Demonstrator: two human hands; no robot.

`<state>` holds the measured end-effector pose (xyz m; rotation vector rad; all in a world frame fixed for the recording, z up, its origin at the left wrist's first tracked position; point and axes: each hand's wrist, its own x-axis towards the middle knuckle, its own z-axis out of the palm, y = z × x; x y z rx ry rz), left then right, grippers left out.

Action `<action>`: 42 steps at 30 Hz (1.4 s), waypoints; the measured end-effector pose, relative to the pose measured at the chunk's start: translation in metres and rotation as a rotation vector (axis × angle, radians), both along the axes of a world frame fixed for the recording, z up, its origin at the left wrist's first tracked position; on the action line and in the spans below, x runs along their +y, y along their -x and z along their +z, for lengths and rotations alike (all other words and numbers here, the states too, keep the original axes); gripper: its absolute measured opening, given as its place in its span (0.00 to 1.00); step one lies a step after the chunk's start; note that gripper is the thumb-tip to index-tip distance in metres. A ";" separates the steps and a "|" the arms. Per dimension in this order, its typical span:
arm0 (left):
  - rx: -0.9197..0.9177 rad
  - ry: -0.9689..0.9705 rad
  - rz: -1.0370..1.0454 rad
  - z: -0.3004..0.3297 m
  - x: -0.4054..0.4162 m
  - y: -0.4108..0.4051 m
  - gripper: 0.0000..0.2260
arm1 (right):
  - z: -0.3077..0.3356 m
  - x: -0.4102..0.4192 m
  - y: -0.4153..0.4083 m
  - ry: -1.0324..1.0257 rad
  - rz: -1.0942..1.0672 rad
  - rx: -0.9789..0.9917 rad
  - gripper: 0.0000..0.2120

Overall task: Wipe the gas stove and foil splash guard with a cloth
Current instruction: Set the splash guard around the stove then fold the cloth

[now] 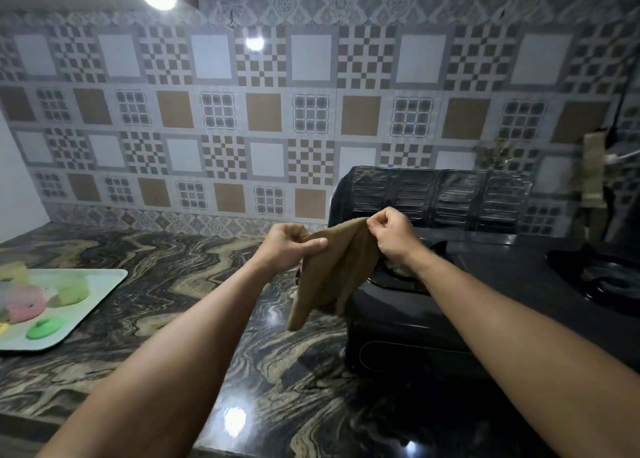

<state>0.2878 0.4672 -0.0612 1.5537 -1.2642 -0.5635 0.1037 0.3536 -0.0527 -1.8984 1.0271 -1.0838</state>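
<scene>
Head view: both forearms are stretched forward, and a brown cloth (332, 267) is pinched at its upper edge by the left hand (289, 246) and right hand (393, 238). Below both grips the cloth hangs, over the tabletop (194, 270) beside the gas stove (485, 284), the foil splash guard (433, 198) behind.

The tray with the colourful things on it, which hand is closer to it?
The left hand. It pinches the brown cloth above the counter, well right of the tray. The right hand pinches the cloth's other corner farther right, over the stove.
</scene>
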 end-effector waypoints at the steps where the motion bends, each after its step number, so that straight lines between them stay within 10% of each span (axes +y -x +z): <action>1: -0.017 -0.017 -0.040 0.000 -0.001 0.004 0.13 | 0.005 0.000 0.002 0.016 -0.024 -0.018 0.11; 5: -0.211 -0.112 -0.110 -0.008 -0.013 0.018 0.17 | 0.026 -0.006 0.011 -0.003 -0.043 -0.115 0.09; 11: -0.079 -0.151 -0.185 -0.006 -0.033 0.037 0.01 | 0.061 -0.029 0.047 -0.132 -0.066 -0.247 0.10; 18: -0.049 -0.047 -0.101 0.044 -0.073 0.071 0.06 | 0.087 -0.059 0.128 -0.355 0.153 -0.151 0.18; 23: -0.139 0.047 -0.043 0.071 -0.115 0.104 0.03 | 0.096 -0.096 0.172 0.014 0.168 0.361 0.17; 42: -0.204 -0.066 -0.379 0.123 -0.271 0.240 0.12 | 0.108 -0.240 0.322 -0.005 0.146 0.220 0.25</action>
